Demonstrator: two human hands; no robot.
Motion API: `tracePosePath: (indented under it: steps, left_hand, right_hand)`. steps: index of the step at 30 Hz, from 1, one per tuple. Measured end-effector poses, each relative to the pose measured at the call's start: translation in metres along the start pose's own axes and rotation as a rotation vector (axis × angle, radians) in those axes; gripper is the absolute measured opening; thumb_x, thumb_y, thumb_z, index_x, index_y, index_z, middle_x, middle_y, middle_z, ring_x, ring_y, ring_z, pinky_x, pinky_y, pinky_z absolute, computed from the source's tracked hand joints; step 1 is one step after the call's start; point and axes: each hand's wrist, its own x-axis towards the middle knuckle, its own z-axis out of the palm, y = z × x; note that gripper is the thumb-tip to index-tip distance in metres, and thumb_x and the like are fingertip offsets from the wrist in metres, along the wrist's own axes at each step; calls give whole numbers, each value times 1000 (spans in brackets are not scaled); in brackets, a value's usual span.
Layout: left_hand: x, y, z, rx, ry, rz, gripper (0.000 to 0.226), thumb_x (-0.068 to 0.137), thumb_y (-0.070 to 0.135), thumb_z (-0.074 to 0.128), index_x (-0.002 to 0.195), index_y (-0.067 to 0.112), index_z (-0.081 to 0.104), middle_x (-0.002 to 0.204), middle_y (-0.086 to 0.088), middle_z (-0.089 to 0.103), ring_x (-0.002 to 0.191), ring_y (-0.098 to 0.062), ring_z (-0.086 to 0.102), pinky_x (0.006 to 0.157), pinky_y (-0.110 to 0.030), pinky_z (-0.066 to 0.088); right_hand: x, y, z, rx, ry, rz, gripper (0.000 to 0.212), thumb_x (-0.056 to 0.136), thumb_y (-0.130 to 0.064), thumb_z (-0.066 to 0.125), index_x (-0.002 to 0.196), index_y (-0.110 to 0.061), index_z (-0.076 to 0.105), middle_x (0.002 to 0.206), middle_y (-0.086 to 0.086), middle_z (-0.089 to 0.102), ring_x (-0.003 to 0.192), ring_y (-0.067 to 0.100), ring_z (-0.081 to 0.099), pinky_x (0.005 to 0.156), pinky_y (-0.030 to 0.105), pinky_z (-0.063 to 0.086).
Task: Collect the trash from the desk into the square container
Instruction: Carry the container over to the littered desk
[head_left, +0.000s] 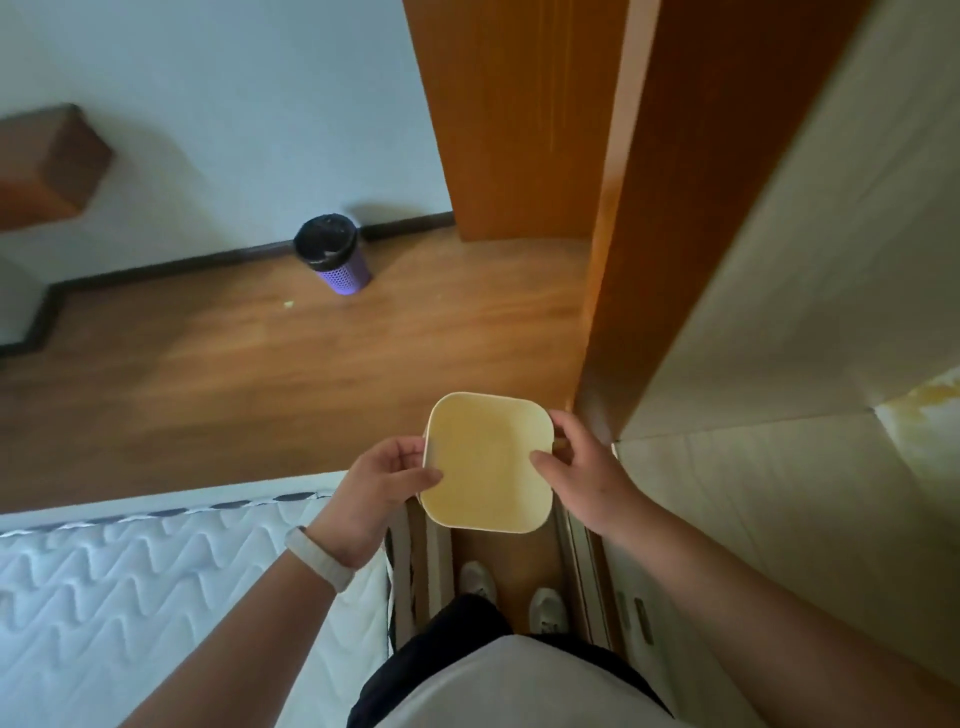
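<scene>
I hold a pale yellow square container (485, 467) with rounded corners in front of my body, its opening facing up and nothing visible inside. My left hand (382, 478) grips its left rim, thumb over the edge. My right hand (576, 467) grips the right rim, thumb laid inside. No desk or trash on a desk is in view.
A purple perforated bin (335, 254) with a black liner stands on the wooden floor by the white wall. A white quilted mattress (130, 587) lies at lower left. An orange wooden door frame (639, 218) and a white cabinet (779, 364) rise on the right. My feet stand in the narrow gap.
</scene>
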Motion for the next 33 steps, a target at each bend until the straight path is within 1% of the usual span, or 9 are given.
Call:
tracePosePath:
  steps: [6,11,15,20,23,26,30,31,33]
  left_hand:
    - [1,4,-47,-112,120,36,41,71,8,71,111,1,67,93,-11,73,86,-23,68,81,-35,52]
    - [11,9,-100,-216,233,56,45,68,13,70,112,3,68,102,-19,70,92,-32,64,89,-50,49]
    - [19,20,-142,-277,275,108,41,70,13,68,110,5,69,102,-21,71,90,-32,66,88,-49,51]
    - [28,35,-189,-354,316,179,39,72,11,68,110,3,68,95,-17,73,80,-29,68,69,-38,54]
    - [30,43,-211,-398,359,210,41,72,10,68,112,1,66,100,-20,73,86,-31,69,75,-41,54]
    - [30,52,-229,-447,401,230,42,72,12,70,112,0,66,100,-22,71,87,-35,66,80,-45,52]
    - [36,68,-250,-484,415,263,36,75,10,67,109,-1,64,89,-13,73,76,-23,70,67,-30,56]
    - [38,73,-254,-490,420,267,31,78,8,66,108,-1,64,85,-9,74,73,-20,70,63,-28,55]
    - [43,82,-261,-497,442,271,25,83,7,63,107,1,64,81,-6,75,71,-17,70,61,-28,55]
  right_hand:
    - [37,-37,32,-27,-120,-54,47,95,-32,57,139,-34,40,125,-13,57,104,5,61,87,36,56]
    - [76,-80,72,-53,-211,-89,46,95,-28,58,137,-37,40,128,-11,56,105,7,63,89,38,56]
    - [104,-124,102,-144,-258,-125,44,97,-26,57,135,-39,38,122,-16,57,100,1,63,80,25,56]
    - [139,-175,134,-249,-299,-205,46,97,-27,56,138,-38,36,120,-23,54,102,-2,60,76,19,55]
    - [158,-201,154,-260,-330,-265,42,97,-21,56,130,-41,37,118,-26,53,95,-12,60,71,15,54]
    - [172,-221,170,-279,-375,-313,49,97,-22,57,139,-35,34,115,-32,45,92,-21,55,65,11,51]
    - [191,-240,180,-357,-429,-379,66,93,-38,61,148,-35,24,127,-24,43,111,-2,54,77,17,54]
    - [196,-244,181,-372,-444,-395,71,91,-42,62,149,-36,22,129,-24,42,114,-2,52,81,17,53]
    - [207,-250,184,-396,-477,-427,78,89,-45,66,150,-37,18,128,-30,39,111,-19,44,79,5,46]
